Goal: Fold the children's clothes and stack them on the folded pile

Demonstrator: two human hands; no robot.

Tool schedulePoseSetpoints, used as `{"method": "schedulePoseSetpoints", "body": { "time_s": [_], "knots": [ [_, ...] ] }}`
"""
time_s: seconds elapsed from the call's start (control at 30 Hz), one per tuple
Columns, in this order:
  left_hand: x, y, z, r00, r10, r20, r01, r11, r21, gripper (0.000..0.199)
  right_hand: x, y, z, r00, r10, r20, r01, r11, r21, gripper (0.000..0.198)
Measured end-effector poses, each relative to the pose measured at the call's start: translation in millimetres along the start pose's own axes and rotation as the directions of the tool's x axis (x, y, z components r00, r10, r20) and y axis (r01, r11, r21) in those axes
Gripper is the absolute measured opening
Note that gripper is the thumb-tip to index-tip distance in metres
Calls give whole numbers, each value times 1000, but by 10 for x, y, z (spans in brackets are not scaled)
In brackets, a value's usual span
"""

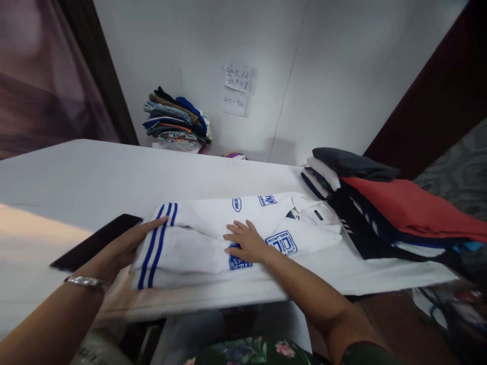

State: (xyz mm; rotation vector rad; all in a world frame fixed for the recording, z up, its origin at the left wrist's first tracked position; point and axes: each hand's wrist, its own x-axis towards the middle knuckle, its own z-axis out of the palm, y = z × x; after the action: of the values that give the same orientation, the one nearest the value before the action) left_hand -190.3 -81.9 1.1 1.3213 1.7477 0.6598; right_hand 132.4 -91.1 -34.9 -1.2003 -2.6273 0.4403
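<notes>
A white collared shirt (205, 213) with blue prints lies folded lengthwise on the white table, its collar to the right. Two blue stripes cross its left end. My left hand (129, 243), with a silver bangle at the wrist, rests at that striped end; the index finger stretches over the stripes, while the thumb side and other fingers are partly hidden. My right hand (247, 243) lies flat on the middle of the shirt, fingers spread, partly over a blue print.
A dark flat object (99, 241) lies left of the shirt. Folded clothes, with a red garment (411, 208) among them, are piled at the right. Another stack of clothes (177, 121) stands by the wall beyond the table (114, 172). Handwritten papers (239, 88) hang on the wall.
</notes>
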Motion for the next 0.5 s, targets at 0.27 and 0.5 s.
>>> {"method": "schedulePoseSetpoints", "body": {
  "time_s": [0.27, 0.5],
  "knots": [
    [22, 169, -11, 973, -223, 60, 220, 824, -521, 39, 50, -39, -209, 999, 52, 5, -52, 987, 153, 52],
    [-102, 236, -256, 958, -194, -210, 112, 930, -350, 39, 81, 9, -184, 988, 137, -71, -137, 991, 2, 62]
  ]
}}
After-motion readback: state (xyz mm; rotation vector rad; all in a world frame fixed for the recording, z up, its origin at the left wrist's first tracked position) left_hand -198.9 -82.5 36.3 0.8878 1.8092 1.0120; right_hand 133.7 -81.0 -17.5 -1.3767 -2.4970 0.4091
